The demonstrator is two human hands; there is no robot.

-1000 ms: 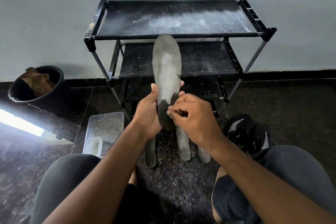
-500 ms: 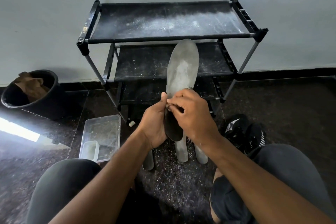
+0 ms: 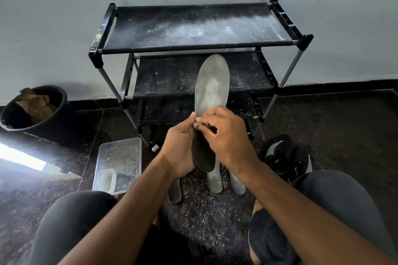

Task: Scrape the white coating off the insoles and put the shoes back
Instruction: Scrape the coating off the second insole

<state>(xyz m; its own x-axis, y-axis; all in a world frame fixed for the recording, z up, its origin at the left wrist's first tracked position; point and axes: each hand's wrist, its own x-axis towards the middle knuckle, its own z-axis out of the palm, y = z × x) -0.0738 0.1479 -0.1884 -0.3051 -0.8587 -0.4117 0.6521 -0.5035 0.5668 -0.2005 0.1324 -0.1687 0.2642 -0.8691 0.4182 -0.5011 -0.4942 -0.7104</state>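
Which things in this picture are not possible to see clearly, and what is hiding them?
All in the head view:
- Scraping tool: hidden inside the right hand; its kind cannot be told.
- Held insole: its middle is covered by both hands; the left hand grips its edge.
- Three insoles on the floor: only their ends show below the hands.
- Black shoes: partly behind the right knee.

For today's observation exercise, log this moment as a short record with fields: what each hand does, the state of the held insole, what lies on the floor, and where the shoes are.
left hand: left hand grips the held insole at its lower half
right hand: right hand pinches a small scraper, too hidden to identify, against the insole
insole state: lower part dark, upper part white-coated
floor: three more insoles, clear tray, black bucket
shoes: black shoes on floor, right of the rack
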